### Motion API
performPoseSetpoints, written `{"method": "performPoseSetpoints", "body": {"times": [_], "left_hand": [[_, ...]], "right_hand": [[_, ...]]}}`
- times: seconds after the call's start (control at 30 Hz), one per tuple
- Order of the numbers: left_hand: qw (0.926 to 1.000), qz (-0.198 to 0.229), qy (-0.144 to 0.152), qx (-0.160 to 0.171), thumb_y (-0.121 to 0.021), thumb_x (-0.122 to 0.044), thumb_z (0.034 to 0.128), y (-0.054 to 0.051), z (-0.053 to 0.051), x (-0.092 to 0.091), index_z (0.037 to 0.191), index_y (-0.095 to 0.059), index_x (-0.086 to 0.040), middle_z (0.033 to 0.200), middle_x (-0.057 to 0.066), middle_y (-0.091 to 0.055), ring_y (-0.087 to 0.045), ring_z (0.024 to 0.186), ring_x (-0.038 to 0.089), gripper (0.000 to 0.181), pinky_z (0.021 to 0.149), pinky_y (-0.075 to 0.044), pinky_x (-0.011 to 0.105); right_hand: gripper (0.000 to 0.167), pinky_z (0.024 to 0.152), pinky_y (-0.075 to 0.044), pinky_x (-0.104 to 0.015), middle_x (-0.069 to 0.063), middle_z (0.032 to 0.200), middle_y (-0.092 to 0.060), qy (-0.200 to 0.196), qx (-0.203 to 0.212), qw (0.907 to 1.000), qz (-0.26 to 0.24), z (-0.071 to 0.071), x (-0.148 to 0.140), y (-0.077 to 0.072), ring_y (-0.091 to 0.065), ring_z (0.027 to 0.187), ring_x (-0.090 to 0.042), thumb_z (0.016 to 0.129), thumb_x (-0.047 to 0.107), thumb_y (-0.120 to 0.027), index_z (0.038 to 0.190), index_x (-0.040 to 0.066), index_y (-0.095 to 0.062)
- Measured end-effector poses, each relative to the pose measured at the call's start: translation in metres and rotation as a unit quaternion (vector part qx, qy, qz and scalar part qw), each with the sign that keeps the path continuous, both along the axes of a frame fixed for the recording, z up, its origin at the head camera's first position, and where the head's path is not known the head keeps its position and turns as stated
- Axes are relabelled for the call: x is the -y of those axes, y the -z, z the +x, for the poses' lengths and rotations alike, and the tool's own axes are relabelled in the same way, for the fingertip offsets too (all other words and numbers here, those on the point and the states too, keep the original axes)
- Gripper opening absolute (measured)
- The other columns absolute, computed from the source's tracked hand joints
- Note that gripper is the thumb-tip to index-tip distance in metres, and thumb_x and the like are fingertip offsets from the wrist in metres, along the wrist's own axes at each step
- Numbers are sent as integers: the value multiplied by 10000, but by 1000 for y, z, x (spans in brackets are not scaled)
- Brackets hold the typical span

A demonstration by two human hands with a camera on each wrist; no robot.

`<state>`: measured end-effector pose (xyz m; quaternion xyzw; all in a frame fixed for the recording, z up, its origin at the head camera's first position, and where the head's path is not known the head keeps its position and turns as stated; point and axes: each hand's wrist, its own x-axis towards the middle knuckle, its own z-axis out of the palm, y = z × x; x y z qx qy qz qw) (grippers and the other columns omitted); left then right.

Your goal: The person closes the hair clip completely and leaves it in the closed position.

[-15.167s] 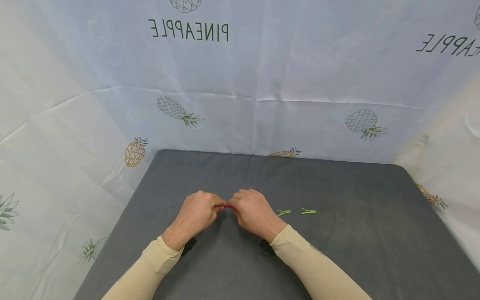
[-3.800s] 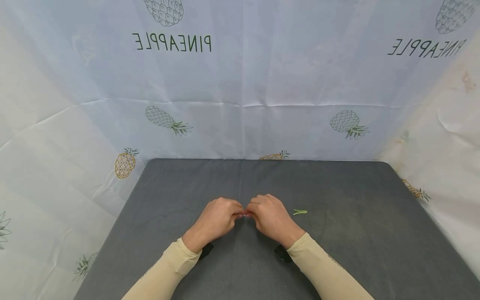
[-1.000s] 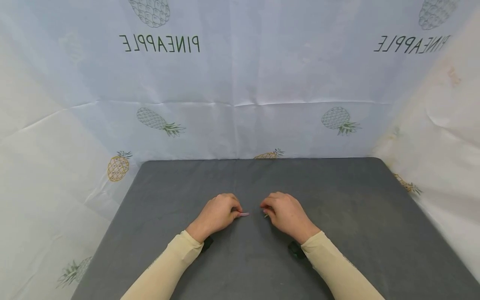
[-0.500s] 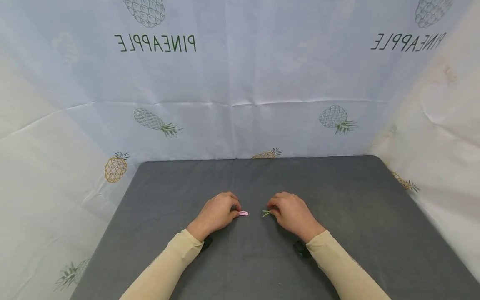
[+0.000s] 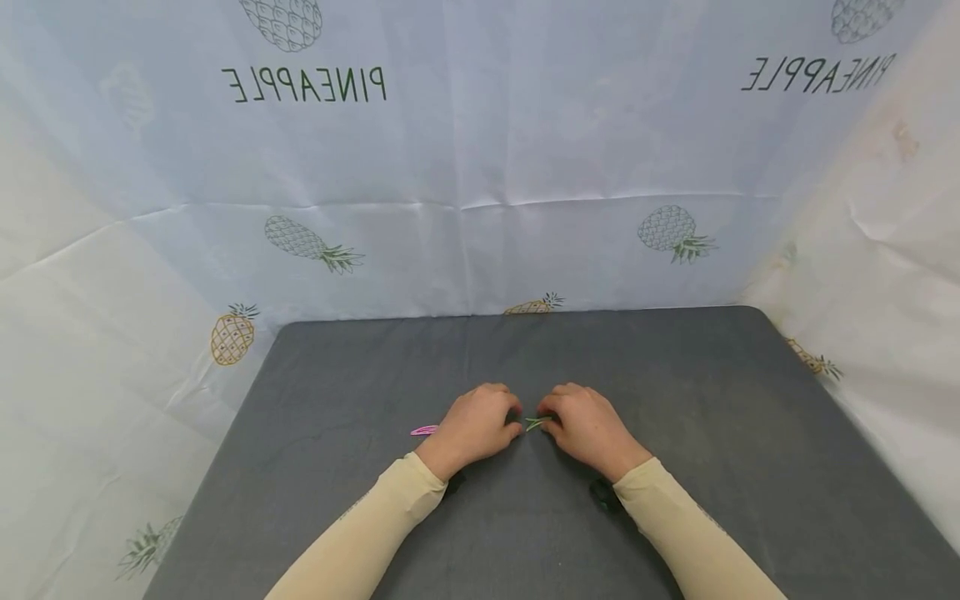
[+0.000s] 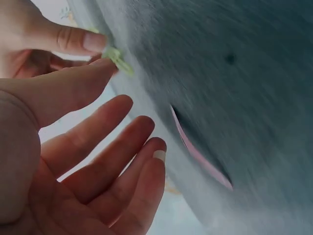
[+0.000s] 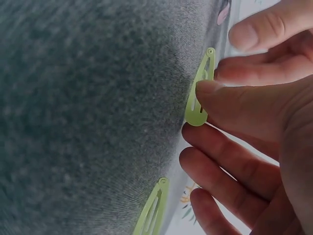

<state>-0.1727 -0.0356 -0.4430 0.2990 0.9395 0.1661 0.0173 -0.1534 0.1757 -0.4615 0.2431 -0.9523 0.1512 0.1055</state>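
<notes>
A green snap hair clip [image 7: 196,110] is pinched between the thumb and forefinger of my right hand [image 5: 588,425]; its narrow end points toward the left hand. My left hand [image 5: 477,423] is close by on the left, fingers loosely curved and apart, holding nothing. In the right wrist view its thumb and fingers stand just off the clip's narrow end. On the table left of the left hand lies a pink hair clip [image 5: 423,430], partly covered by that hand in the head view. A second green hair clip [image 7: 153,208] shows in the right wrist view; the head view hides it.
Both hands are over the middle of a dark grey cloth-covered table [image 5: 480,358]. A pale curtain [image 5: 420,158] printed with pineapples hangs behind it and along both sides. Dark wrist cameras are partly visible beneath the wrists.
My left hand has let go of the pink clip, which now lies farther left on the table, and has moved right toward my right hand. The right hand has stayed nearly in place.
</notes>
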Motion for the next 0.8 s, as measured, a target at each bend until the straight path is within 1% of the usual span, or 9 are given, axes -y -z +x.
{"method": "performPoseSetpoints", "body": {"times": [0.13, 0.23, 0.37, 0.6, 0.8], "left_hand": [[9999, -12, 115, -45, -818, -279, 979, 5, -2, -13, 1094, -843, -156, 1054, 9, -750, -715, 952, 185, 171, 783, -614, 337], [9998, -52, 145, -145, -835, -290, 966, 7, -1, -18, 1036, -842, -162, 1003, 5, -721, -685, 884, 171, 146, 730, -592, 312], [9995, -87, 90, -290, -847, -279, 952, 8, 2, -19, 995, -843, -162, 992, 4, -707, -678, 872, 169, 125, 720, -590, 311], [9991, 117, 58, -399, -856, -215, 925, 10, 5, -20, 969, -864, -169, 1034, -5, -761, -731, 928, 175, 65, 767, -622, 337], [9990, 184, 24, -418, -844, -226, 931, 10, 5, -17, 941, -860, -186, 968, -25, -757, -720, 869, 152, 44, 745, -608, 337]], "right_hand": [[120, 758, -582, -373, 25, 895, -727, 4, 31, 10000, 35, -1, 0, 0, -672, 814, -168, 876, 120, -900, 968, 165, -839], [110, 743, -579, -361, 25, 873, -709, -8, -3, 10000, 59, -2, 2, 1, -661, 801, -169, 875, 117, -901, 954, 165, -840], [112, 728, -578, -349, 30, 856, -704, -7, -84, 9999, 105, -2, 3, 1, -660, 792, -168, 863, 123, -914, 920, 174, -831], [152, 727, -558, -377, 38, 805, -682, 73, -162, 9996, 231, -1, 3, 4, -630, 736, -150, 868, 116, -907, 833, 195, -781], [139, 752, -567, -399, 44, 814, -695, 45, -351, 9991, 245, -1, 4, 4, -640, 749, -148, 874, 122, -903, 849, 205, -794]]}}
